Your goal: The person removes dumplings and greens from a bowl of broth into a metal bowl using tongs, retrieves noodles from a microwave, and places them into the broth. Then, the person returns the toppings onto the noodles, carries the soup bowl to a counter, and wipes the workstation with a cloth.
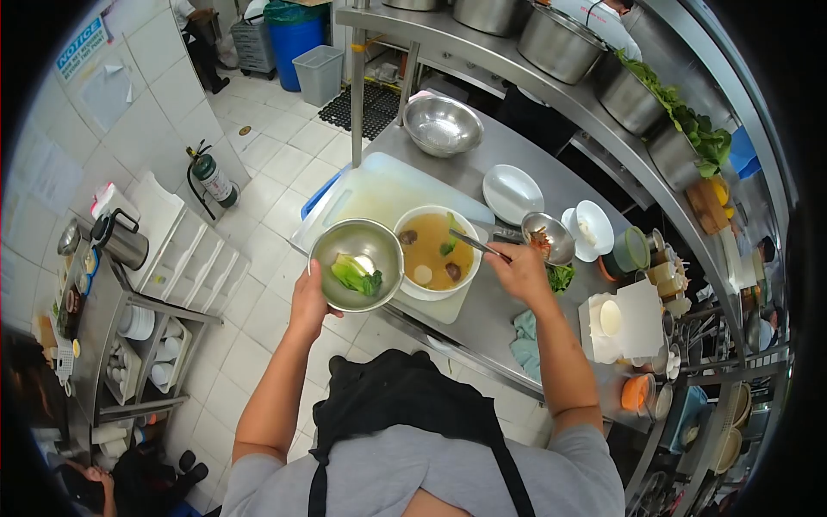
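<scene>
My left hand [308, 302] grips a steel mixing bowl [383, 252] by its left rim. Green bok choy [351, 274] lies inside this bowl. Just to its right stands a large white soup bowl [428, 293] of brownish broth, holding mushroom pieces [452, 271], a pale round piece [422, 275] and some greens [448, 247]. Closed around a pair of metal tongs [472, 241], my right hand [522, 271] is over the soup bowl's right rim. The tong tips reach the greens in the broth.
A cutting board [370, 185] lies beneath the soup bowl. A white oval dish [513, 195], a small steel bowl with reddish food [556, 241] and a green cloth [525, 340] are on the steel counter [487, 319]. Large pots [560, 45] line the overhead shelf.
</scene>
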{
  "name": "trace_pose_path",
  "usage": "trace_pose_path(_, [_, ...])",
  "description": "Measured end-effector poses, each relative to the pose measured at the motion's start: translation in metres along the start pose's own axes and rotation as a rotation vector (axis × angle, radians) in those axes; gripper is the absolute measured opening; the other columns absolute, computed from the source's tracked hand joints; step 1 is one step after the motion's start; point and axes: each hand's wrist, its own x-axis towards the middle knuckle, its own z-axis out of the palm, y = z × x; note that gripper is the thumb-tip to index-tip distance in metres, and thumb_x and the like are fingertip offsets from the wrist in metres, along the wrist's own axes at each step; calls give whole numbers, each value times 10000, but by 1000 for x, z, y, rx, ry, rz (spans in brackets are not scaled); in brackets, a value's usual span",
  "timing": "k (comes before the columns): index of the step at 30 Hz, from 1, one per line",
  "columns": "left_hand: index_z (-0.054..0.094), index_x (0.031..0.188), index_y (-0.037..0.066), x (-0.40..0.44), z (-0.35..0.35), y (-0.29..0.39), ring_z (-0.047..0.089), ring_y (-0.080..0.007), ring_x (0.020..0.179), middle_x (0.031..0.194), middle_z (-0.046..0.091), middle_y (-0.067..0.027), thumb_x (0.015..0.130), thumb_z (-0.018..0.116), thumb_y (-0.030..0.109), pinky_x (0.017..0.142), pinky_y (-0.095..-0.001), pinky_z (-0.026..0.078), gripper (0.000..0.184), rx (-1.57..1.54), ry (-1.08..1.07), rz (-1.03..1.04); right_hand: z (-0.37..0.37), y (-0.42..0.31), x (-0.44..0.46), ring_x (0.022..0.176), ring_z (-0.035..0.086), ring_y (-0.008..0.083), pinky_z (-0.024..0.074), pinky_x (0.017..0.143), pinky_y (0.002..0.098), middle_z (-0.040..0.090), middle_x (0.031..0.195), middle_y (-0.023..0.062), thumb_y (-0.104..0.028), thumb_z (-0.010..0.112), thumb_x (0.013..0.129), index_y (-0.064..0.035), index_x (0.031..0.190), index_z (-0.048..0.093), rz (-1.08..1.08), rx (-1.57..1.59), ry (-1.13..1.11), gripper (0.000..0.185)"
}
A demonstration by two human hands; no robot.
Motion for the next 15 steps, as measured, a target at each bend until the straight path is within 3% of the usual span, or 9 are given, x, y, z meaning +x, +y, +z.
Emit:
trace_pose_path(2, [493,1241,-9,6,10,3,604,-157,569,867,618,-129,1014,286,465,397,-260,480,565,124,-9,54,-11,-4,0,668,664,231,504,648,336,696,784,154,-195,670,837,-31,1016,705,32,31,63,245])
trace_pose_path(3, [500,1240,-10,9,16,4,578,-148,517,788,613,-113,1016,289,455,382,-256,454,558,149,-2,65,-21,-12,1,668,664,231,504,648,336,696,784,154,-195,670,837,-31,1016,705,33,33,66,245])
trace_pose_path(5, [508,1236,-6,14,28,9,561,-145,489,742,604,-101,1017,297,450,378,-255,442,547,199,-15,85,-47,-39,5,630,587,102,463,598,251,660,692,71,-156,702,833,13,1030,694,64,126,45,260])
trace_pose_path(7, [525,1234,22,21,39,9,515,-138,424,644,577,-76,1018,321,436,371,-258,417,509,243,-46,106,-60,-53,6,628,586,98,457,591,248,660,693,70,-147,703,829,5,1029,698,19,167,54,251])
trace_pose_path(9, [524,1239,31,25,51,11,516,-138,424,647,578,-80,1018,321,436,372,-260,419,504,265,-49,107,-65,-65,6,627,585,94,452,584,244,660,695,68,-138,704,826,-4,1029,703,-31,207,61,243])
trace_pose_path(12, [515,1258,57,25,65,16,523,-140,425,651,578,-86,1015,318,451,373,-262,421,504,297,-61,97,-59,-90,7,618,586,105,457,581,266,670,711,75,-165,707,820,-26,1035,702,-157,194,47,256])
trace_pose_path(14, [516,1245,42,25,70,16,525,-139,426,660,582,-86,1014,309,466,375,-261,421,526,270,-89,70,-53,-107,10,691,670,256,511,662,351,690,807,177,-208,674,829,-23,1037,685,-180,37,-203,279])
trace_pose_path(15, [516,1245,42,26,68,14,525,-139,426,660,582,-86,1014,309,466,375,-261,421,526,273,-92,69,-46,-104,13,734,660,338,517,693,383,682,832,194,-250,677,818,-24,1044,674,-194,26,-193,319])
